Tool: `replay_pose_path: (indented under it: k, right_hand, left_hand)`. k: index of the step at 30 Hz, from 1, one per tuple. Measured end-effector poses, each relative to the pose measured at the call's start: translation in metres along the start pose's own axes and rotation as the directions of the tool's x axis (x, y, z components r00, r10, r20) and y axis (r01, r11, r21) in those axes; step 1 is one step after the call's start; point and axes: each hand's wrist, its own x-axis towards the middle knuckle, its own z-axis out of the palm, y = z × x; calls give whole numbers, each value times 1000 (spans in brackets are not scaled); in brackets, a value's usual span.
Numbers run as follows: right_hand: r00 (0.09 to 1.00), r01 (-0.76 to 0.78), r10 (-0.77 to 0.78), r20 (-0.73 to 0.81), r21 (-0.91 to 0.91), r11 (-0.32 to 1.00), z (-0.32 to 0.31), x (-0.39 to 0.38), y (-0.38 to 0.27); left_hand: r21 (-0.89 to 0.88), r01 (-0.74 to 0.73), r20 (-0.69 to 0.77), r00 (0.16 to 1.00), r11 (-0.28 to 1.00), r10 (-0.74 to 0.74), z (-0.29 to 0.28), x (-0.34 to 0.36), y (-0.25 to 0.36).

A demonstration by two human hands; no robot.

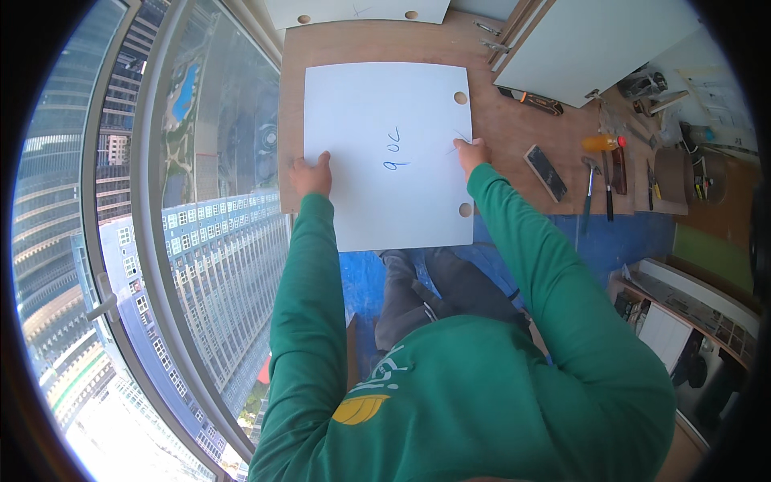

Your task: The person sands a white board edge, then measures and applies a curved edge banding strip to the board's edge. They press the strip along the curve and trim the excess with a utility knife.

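Note:
A white cabinet door panel (385,201) lies over the wooden board, its near edge reaching past the board toward my legs. Two round hinge holes sit along its right edge, and blue handwriting marks its face. My left hand (312,174) grips the panel's left edge, thumb on top. On the opposite edge, my right hand (474,157) has hold of the panel between the two holes, also with the thumb on top. The fingers under the panel are hidden.
Right of the panel are a phone (546,173), a hammer (589,185), an orange bottle (602,143) and an orange-black handled tool (533,101). Another white panel (357,11) lies at the back; a white door (594,48) leans at far right. A window (217,120) stands left.

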Motion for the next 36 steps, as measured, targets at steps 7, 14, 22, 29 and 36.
replay_pose_path:
  k: [7,14,22,29,36]
  right_hand:
    - [998,-18,42,-54,388,922,0,-18,22]
    - [987,157,-125,-96,669,726,-84,-94,-17]
    - [879,399,-423,-219,823,403,-217,-190,-171]
    - [804,474,-488,-339,862,183,-218,-175,-186]
    - [902,332,-312,-297,941,65,-165,-125,-146]
  left_hand:
    - [-450,220,185,971,865,-151,-37,-21,5]
    - [-649,192,166,980,736,-109,-125,-75,62]
    - [-792,-176,46,937,584,346,-201,-86,194]
    - [-818,-401,-127,826,413,550,-198,-48,212]
    - [-743,-399,4,800,537,600,-167,-15,155]
